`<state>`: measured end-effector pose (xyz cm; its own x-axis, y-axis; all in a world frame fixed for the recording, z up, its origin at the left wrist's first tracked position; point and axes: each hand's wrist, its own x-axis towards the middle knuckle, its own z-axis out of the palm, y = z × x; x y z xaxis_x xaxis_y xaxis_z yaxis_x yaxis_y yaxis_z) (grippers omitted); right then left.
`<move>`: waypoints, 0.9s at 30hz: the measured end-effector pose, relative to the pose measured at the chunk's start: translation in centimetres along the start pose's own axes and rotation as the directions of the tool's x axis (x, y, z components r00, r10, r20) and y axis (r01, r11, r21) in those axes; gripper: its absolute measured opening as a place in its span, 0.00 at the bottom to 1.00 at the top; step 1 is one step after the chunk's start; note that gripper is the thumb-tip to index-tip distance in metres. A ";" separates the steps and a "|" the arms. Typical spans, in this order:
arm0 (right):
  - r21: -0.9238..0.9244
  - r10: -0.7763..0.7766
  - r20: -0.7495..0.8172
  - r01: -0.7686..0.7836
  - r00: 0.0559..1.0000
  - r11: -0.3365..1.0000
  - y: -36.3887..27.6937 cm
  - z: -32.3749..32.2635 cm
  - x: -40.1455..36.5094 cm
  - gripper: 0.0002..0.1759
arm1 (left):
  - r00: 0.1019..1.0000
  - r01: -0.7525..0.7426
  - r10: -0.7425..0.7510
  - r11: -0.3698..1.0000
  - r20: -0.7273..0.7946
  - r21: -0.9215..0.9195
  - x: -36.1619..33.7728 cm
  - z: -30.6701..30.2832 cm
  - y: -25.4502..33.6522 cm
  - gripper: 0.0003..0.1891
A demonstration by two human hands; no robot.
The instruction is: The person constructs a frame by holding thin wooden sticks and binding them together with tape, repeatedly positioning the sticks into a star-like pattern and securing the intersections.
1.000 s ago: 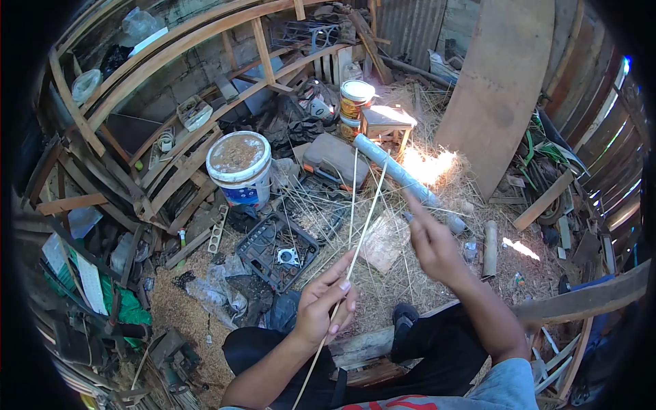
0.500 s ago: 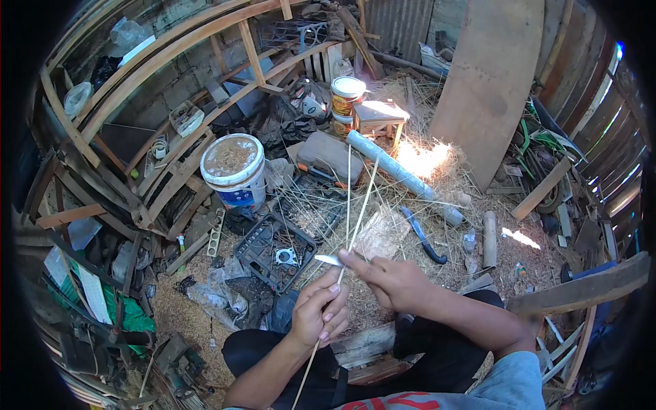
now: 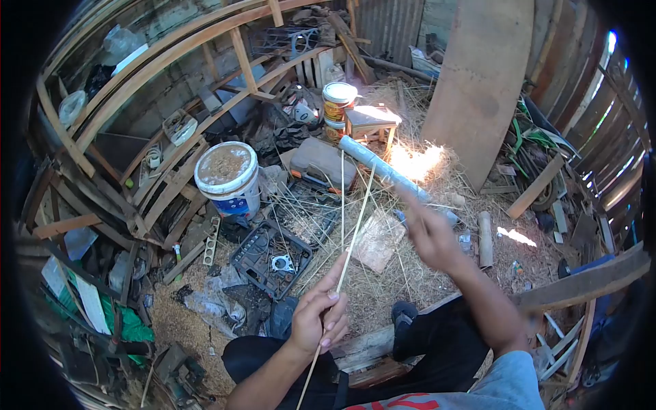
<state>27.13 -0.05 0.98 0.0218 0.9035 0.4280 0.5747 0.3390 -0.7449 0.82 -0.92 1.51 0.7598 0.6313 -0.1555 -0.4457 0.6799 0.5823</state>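
My left hand point(image 3: 318, 318) is closed around a thin pale strip point(image 3: 353, 236), perhaps bamboo. Its lower end slants down past my wrist. Above the fingers two slender lengths spread apart in a V, pointing away from me. To the right, my right hand point(image 3: 434, 236) is raised over the floor and smeared by motion. Its fingers look curled; the knife seen in it half a second ago cannot be made out clearly now. Below and beyond the hands, a flat block point(image 3: 372, 242) lies among scattered strips and shavings.
A grey-blue pipe point(image 3: 383, 167) lies beyond the hands near a small wooden stool point(image 3: 372, 117). Leftward stand a white bucket point(image 3: 229, 181) and an open black tool case point(image 3: 271, 256). A wide board point(image 3: 478, 89) leans at the back right.
My right hand has swept up and to the right, away from the strip, where its knife blade lay across it. My left hand keeps its hold. The view has shifted slightly.
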 end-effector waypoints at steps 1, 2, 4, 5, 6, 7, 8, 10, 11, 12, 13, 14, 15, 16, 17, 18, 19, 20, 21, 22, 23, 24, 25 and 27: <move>-0.044 -0.100 0.117 0.106 0.988 0.993 -0.9 1.1 -0.8 0.30 | 1.000 -0.012 0.012 1.000 0.006 -0.025 0.1 -0.2 0.2 0.33; -0.063 -0.198 0.231 0.217 0.953 0.974 -1.8 2.1 -1.6 0.33 | 1.000 -0.010 0.012 0.996 0.018 -0.084 0.1 -0.5 0.2 0.33; -0.041 -0.273 0.370 0.309 0.888 0.950 -3.7 4.3 -3.5 0.38 | 1.000 -0.017 0.015 0.989 -0.019 -0.148 -0.3 -0.5 0.2 0.33; -0.041 -0.313 0.406 0.359 0.859 0.932 -4.4 4.9 -4.0 0.39 | 0.999 -0.017 0.012 0.984 -0.034 -0.177 -0.4 -0.4 0.3 0.33; -0.090 -0.261 0.433 0.329 0.863 0.940 -4.8 5.1 -4.0 0.39 | 1.000 -0.007 0.002 0.976 -0.026 -0.219 -0.5 -0.6 0.3 0.33; -0.141 -0.207 0.457 0.301 0.865 0.943 -5.1 5.1 -4.1 0.40 | 1.000 -0.001 -0.006 0.976 -0.030 -0.220 -0.5 -0.5 0.3 0.33; -0.193 -0.151 0.480 0.272 0.864 0.943 -5.2 5.0 -4.2 0.40 | 0.999 0.006 -0.014 0.975 -0.032 -0.222 -0.6 -0.4 0.2 0.33; -0.212 -0.134 0.364 0.222 0.922 0.952 -3.9 5.1 -3.8 0.38 | 1.000 0.020 -0.023 0.973 -0.008 -0.228 -0.6 -0.5 0.0 0.33; -0.221 -0.123 0.302 0.195 0.945 0.956 -3.2 5.0 -3.5 0.37 | 0.999 0.029 -0.025 0.973 0.020 -0.230 -0.5 -0.8 -0.2 0.32; -0.209 -0.153 0.249 0.207 0.956 0.956 -2.8 4.7 -3.0 0.37 | 0.998 0.039 -0.029 0.972 0.049 -0.231 -0.5 -0.9 -0.3 0.32; -0.201 -0.181 0.192 0.219 0.965 0.955 -2.3 4.1 -2.2 0.37 | 0.997 0.051 -0.037 0.969 0.062 -0.243 -0.4 -0.9 -0.4 0.32; -0.193 -0.207 0.133 0.231 0.969 0.954 -1.9 3.6 -1.5 0.36 | 0.996 0.065 -0.047 0.965 0.076 -0.255 -0.4 -0.9 -0.4 0.32; -0.217 -0.132 0.110 0.153 0.985 0.964 -1.3 2.9 -1.0 0.34 | 0.994 0.080 -0.058 0.961 0.089 -0.266 -0.3 -0.8 -0.5 0.33; -0.239 -0.056 0.084 0.074 0.995 0.968 -0.7 2.2 -0.5 0.33 | 0.992 0.098 -0.075 0.961 0.097 -0.257 -0.3 -0.7 -0.6 0.33; -0.258 0.021 0.055 -0.006 0.998 0.966 0.1 1.4 0.0 0.31 | 0.990 0.117 -0.093 0.962 0.105 -0.248 -0.3 -0.7 -0.7 0.33; -0.205 0.114 -0.021 -0.115 0.993 0.972 1.2 0.5 0.6 0.29 | 0.987 0.136 -0.111 0.962 0.114 -0.238 -0.4 -0.6 -0.8 0.33; -0.144 0.207 -0.091 -0.219 0.974 0.965 2.6 -0.6 1.1 0.28 | 0.986 0.145 -0.123 0.965 0.112 -0.220 -0.5 -0.4 -1.0 0.33; -0.150 0.206 -0.159 -0.229 0.966 0.962 4.5 -1.5 1.5 0.27 | 0.985 0.153 -0.133 0.967 0.109 -0.202 -0.8 -0.2 -1.1 0.33; -0.154 0.201 -0.222 -0.238 0.954 0.959 5.5 -2.3 2.2 0.27 | 0.985 0.158 -0.141 0.970 0.103 -0.186 -0.9 -0.1 -1.2 0.33; -0.116 0.214 -0.232 -0.245 0.949 0.963 6.0 -2.4 2.1 0.26 | 0.987 0.143 -0.127 0.974 0.098 -0.177 -0.8 0.0 -1.1 0.32; -0.077 0.226 -0.243 -0.251 0.943 0.965 6.4 -2.5 2.1 0.26 | 0.993 0.117 -0.112 0.981 0.043 -0.152 -0.7 0.0 -0.8 0.32; 0.001 0.253 -0.193 -0.257 0.948 0.966 4.2 -2.1 1.8 0.25 | 0.996 0.086 -0.089 0.988 -0.014 -0.130 -0.4 0.1 -0.4 0.32; 0.079 0.276 -0.134 -0.267 0.952 0.960 2.1 -1.5 1.3 0.25 | 0.995 0.053 -0.062 0.992 -0.075 -0.111 -0.2 0.1 -0.2 0.31; -0.014 0.013 0.027 -0.013 1.000 1.000 -0.5 0.6 -0.4 0.29 | 0.997 -0.007 -0.003 0.990 -0.072 -0.144 0.2 -0.4 0.0 0.30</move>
<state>26.33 -0.49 0.90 0.0069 0.9147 0.4041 0.5856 0.3239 -0.7431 0.80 -0.70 1.18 0.7251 0.6543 -0.2148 -0.5146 0.7221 0.4624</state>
